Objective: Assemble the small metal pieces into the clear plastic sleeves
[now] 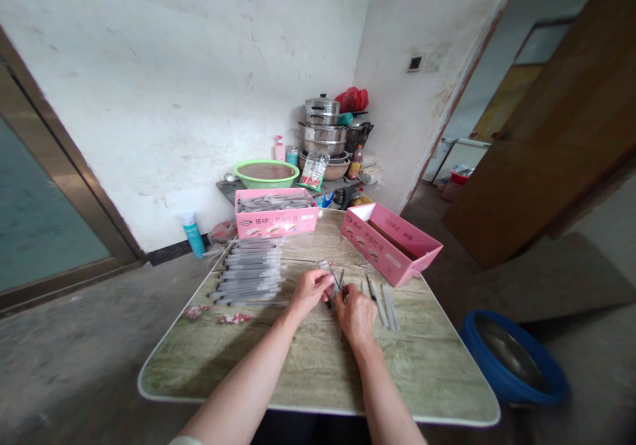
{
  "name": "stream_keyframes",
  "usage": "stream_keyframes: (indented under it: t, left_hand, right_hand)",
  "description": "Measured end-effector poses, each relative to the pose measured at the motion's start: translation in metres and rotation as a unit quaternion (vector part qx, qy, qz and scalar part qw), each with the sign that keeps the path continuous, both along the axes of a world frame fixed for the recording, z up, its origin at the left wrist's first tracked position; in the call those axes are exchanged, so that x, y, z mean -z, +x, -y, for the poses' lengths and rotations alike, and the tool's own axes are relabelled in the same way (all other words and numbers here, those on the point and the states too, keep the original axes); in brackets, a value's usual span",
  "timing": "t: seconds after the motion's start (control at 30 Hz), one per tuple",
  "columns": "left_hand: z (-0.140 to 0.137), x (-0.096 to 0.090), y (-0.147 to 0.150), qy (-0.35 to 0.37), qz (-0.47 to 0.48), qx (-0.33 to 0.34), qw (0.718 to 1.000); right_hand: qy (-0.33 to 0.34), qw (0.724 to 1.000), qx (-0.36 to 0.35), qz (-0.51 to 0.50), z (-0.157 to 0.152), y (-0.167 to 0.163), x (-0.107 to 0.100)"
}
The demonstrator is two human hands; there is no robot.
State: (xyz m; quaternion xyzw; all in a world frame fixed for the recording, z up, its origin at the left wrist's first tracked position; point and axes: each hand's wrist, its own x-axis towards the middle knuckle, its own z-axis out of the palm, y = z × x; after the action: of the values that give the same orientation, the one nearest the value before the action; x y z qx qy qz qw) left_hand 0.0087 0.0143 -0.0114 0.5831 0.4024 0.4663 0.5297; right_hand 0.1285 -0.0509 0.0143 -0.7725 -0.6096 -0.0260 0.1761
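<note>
My left hand [312, 289] is closed in a pinch above the middle of the table, at a slim dark pen-like stick [336, 277]. Close beside it, my right hand [356, 311] has its fingers curled around the near part of slim sticks; its palm side is hidden. A small clear piece [324, 265] shows just past the left fingertips. To the right of my hands lie several translucent strips or sleeves [389, 307] and a dark slim stick [370, 287]. Stacked rows of grey pen-like sticks with dark ends [253, 269] lie left of my hands.
A pink box [277, 225] full of grey sticks stands at the table's back left. Another pink box [380, 249], its brown inside showing, sits angled at the back right. Behind are a green basin [265, 181] and stacked pots [322, 134]. A blue tub [477, 346] stands right.
</note>
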Motion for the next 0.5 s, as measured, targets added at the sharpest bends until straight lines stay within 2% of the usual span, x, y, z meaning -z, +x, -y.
stream_keyframes:
  t: [0.07,0.13,0.2,0.27,0.33,0.4,0.5]
  left_hand:
    - [0.0,-0.001,-0.001,-0.025,0.037,0.016,0.999]
    - [-0.001,-0.003,-0.003,-0.041,0.066,0.008,0.997]
    - [-0.002,-0.005,-0.006,-0.048,0.092,-0.01,0.995]
    - [-0.003,-0.007,-0.009,-0.049,0.113,-0.028,0.992]
    - [-0.003,-0.009,-0.01,-0.054,0.125,-0.037,0.99]
    - [-0.003,-0.01,-0.011,-0.058,0.132,-0.046,0.988]
    - [-0.003,-0.01,-0.011,-0.061,0.139,-0.057,0.987]
  right_hand:
    - [0.021,0.998,-0.053,-0.02,0.001,-0.005,0.002]
    - [0.031,0.996,-0.075,-0.045,0.001,-0.006,0.002]
    - [0.032,0.997,-0.03,-0.061,-0.001,0.001,0.001]
    - [0.016,0.995,0.078,-0.055,-0.002,0.013,-0.001]
    - [-0.016,0.988,0.152,-0.039,-0.004,0.025,-0.003]
    - [-0.045,0.984,0.172,-0.025,-0.004,0.033,-0.004]
    - [-0.069,0.984,0.164,-0.008,-0.004,0.036,-0.003]
